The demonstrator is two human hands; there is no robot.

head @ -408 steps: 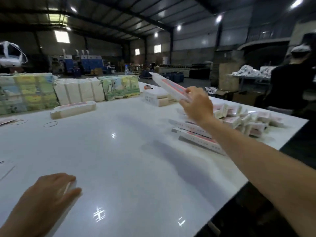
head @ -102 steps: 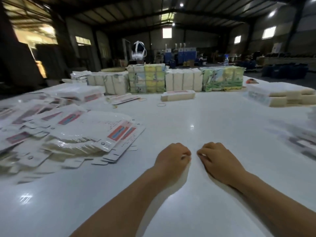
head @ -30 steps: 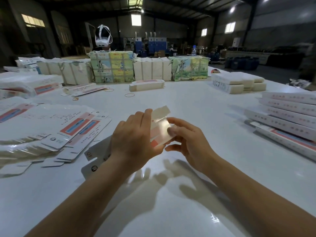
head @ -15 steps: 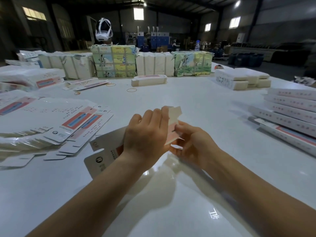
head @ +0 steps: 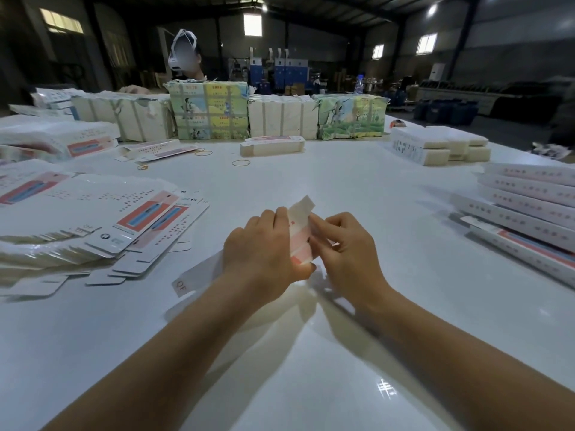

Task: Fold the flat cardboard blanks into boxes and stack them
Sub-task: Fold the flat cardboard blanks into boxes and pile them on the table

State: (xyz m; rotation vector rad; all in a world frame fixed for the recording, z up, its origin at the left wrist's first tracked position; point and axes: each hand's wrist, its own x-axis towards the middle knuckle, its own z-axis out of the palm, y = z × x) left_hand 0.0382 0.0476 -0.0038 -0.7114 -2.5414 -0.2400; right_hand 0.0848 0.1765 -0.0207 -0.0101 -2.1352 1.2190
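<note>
Gripping one cardboard blank [head: 300, 234] at centre above the white tabletop [head: 311, 353], the left hand [head: 264, 247] clasps its body while the right hand [head: 342, 244] pinches its end, with flat blanks [head: 93, 225] piled at nine o'clock and folded boxes [head: 529, 200] stacked at three o'clock.

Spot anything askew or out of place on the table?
Mostly tidy. The pile of flat blanks at left has slumped and fanned out, loose tabs spilling toward the edge. A few rubber bands lie loose near the far bundles. Both hands grip the blank being folded.
</note>
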